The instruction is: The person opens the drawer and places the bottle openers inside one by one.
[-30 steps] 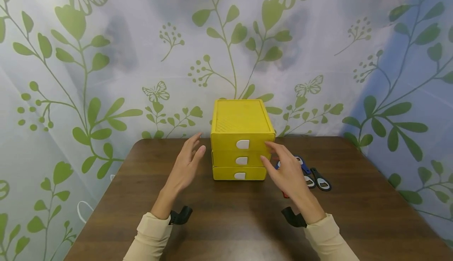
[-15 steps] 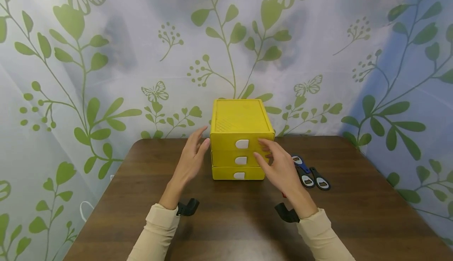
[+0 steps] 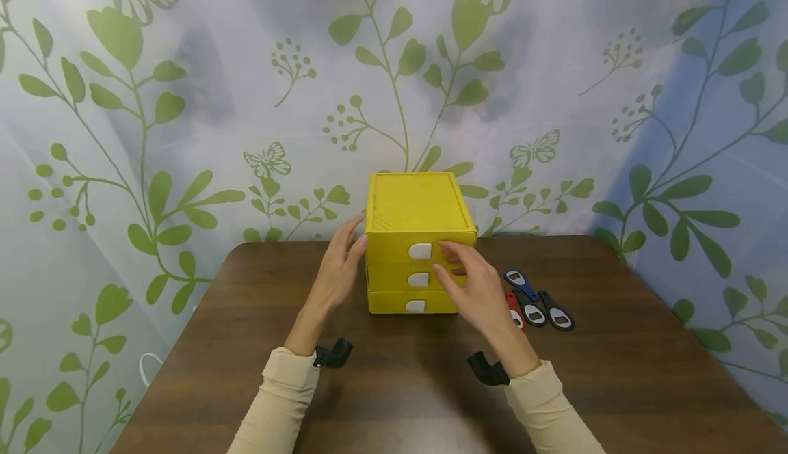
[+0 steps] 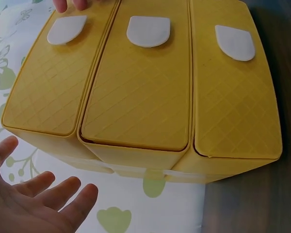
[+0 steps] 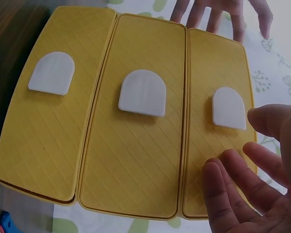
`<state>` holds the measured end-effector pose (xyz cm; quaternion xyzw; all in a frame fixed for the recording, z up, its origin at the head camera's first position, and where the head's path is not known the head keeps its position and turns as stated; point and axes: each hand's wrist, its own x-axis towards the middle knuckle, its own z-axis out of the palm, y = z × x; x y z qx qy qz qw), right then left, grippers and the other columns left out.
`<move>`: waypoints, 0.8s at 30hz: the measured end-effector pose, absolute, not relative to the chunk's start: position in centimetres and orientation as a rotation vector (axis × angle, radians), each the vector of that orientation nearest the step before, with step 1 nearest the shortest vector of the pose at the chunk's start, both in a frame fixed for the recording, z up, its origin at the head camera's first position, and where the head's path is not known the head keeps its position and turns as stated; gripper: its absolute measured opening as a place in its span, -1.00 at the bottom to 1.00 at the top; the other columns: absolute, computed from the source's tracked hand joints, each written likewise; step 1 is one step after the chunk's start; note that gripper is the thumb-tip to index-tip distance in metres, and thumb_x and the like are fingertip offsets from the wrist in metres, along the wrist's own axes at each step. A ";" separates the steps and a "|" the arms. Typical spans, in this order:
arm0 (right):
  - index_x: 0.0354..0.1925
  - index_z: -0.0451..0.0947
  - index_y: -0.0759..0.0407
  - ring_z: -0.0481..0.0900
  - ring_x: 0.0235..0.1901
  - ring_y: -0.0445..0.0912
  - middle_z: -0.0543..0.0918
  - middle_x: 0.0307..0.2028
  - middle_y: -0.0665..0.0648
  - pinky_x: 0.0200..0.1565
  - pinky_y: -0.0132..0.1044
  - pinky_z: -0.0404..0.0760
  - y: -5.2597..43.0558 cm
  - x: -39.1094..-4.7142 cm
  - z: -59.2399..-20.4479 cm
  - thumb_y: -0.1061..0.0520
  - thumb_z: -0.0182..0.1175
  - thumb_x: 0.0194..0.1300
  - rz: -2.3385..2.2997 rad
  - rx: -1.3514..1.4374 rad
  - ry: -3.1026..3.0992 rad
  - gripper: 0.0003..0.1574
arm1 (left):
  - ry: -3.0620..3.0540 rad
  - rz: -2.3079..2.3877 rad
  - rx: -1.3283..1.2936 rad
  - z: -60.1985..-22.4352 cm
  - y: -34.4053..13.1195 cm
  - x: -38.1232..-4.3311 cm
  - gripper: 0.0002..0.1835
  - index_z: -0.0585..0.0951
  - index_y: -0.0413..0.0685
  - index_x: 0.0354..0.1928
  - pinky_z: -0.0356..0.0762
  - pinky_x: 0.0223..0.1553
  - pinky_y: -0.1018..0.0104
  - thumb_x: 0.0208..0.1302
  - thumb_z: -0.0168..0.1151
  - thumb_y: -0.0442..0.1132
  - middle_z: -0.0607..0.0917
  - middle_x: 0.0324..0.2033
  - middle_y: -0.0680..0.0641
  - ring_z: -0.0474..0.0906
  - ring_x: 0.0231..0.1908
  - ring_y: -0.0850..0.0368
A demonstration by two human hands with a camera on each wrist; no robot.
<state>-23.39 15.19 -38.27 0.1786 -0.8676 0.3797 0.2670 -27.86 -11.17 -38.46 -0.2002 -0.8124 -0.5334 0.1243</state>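
Note:
A yellow three-drawer box (image 3: 418,201) stands on the table with all its drawers closed. Each drawer front carries a white rounded pull tab, such as the top one (image 3: 421,251). My left hand (image 3: 335,269) is held at the box's left side, fingers extended and spread; a gap shows between them and the box in the left wrist view. My right hand (image 3: 477,293) hovers before the right part of the drawer fronts, fingers loosely bent and holding nothing. In the right wrist view, its fingertips (image 5: 214,170) overlap the top drawer front, just beside its tab (image 5: 229,108).
Right of the box lie several bottle openers: a blue one (image 3: 516,279), a red one (image 3: 514,309) partly behind my right hand, and black ones (image 3: 559,317). The brown wooden table (image 3: 394,399) backs onto a leaf-patterned curtain (image 3: 246,85).
Both hands have moved inward: the left to the right, up to the box's side, and the right to the left, toward the top tab. The red bottle opener has come into fuller view.

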 end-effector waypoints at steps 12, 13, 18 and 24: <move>0.25 0.59 0.15 0.67 -0.05 0.00 0.68 -0.03 0.14 0.00 -0.11 0.74 14.5 -23.6 -38.8 0.11 0.37 0.40 1.073 0.499 -2.348 -0.50 | -2.372 -1.529 -0.580 -38.4 -11.2 -29.5 -0.43 0.23 0.34 0.59 0.20 0.47 -0.27 0.64 -0.18 0.20 0.21 0.56 -0.05 0.20 0.52 -0.19; 0.26 0.59 0.15 0.67 -0.05 0.00 0.69 -0.02 0.14 0.00 -0.11 0.74 14.5 -23.6 -38.8 0.11 0.37 0.40 1.075 0.498 -2.351 -0.50 | -2.370 -1.535 -0.579 -38.5 -11.2 -29.6 -0.43 0.24 0.33 0.59 0.18 0.47 -0.27 0.65 -0.18 0.19 0.22 0.56 -0.04 0.19 0.52 -0.19; 0.30 0.56 0.15 0.69 -0.04 0.00 0.69 0.03 0.14 0.00 -0.10 0.74 14.4 -23.6 -38.7 0.12 0.36 0.41 1.092 0.507 -2.353 -0.47 | -2.365 -1.562 -0.582 -38.6 -11.3 -29.9 -0.42 0.22 0.35 0.60 0.09 0.50 -0.28 0.65 -0.22 0.20 0.20 0.57 0.01 0.12 0.55 -0.11; 0.33 0.53 0.11 0.69 -0.03 -0.01 0.68 0.05 0.13 0.00 -0.11 0.74 14.2 -23.9 -38.6 0.13 0.36 0.41 1.105 0.535 -2.336 -0.43 | -2.372 -1.568 -0.609 -38.4 -11.2 -30.6 -0.39 0.21 0.34 0.61 0.03 0.53 -0.27 0.64 -0.25 0.25 0.18 0.58 0.03 0.04 0.58 -0.05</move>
